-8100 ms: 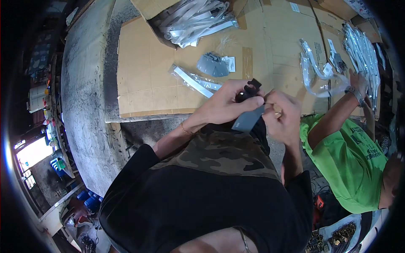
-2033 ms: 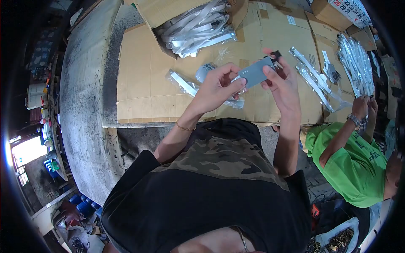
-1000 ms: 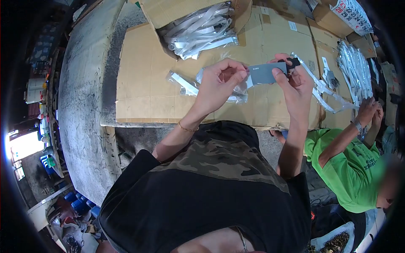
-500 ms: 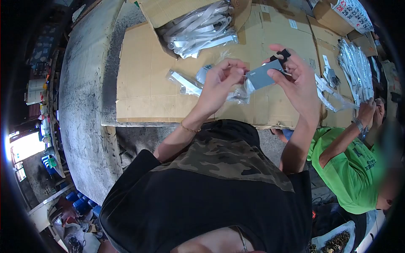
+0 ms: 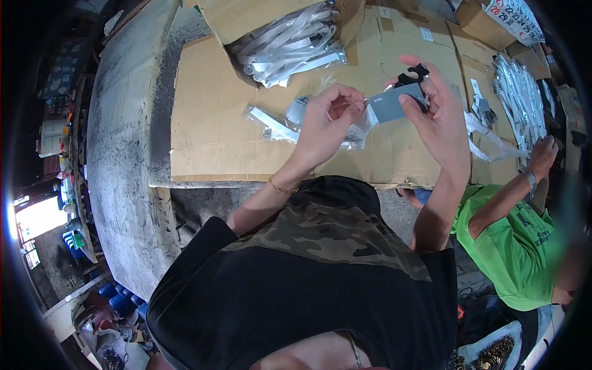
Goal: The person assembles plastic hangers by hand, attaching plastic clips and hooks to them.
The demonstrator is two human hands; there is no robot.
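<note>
My right hand (image 5: 436,120) is closed on a small grey card tag (image 5: 388,106), thumb flat on its face, printing along its left side. A black curved piece (image 5: 412,75) sits at the same hand's fingers, above the tag. At the tag's left corner my left hand (image 5: 330,117) makes a pinch; I cannot tell what is in it. Beneath and beside the hands, clear plastic bags (image 5: 354,139) lie on the cardboard sheet (image 5: 228,148), one with a white strip (image 5: 274,125) inside.
An open cardboard box (image 5: 243,21) full of bagged white strips (image 5: 290,46) stands behind. More bagged strips (image 5: 518,98) lie at the right, where a co-worker's hand (image 5: 542,154) reaches among them. A grey worn surface (image 5: 126,154) runs along the left.
Both hands and the tag have shifted slightly, the tag up and to the right. The tag now lies more level. The co-worker's hands have moved slightly.
</note>
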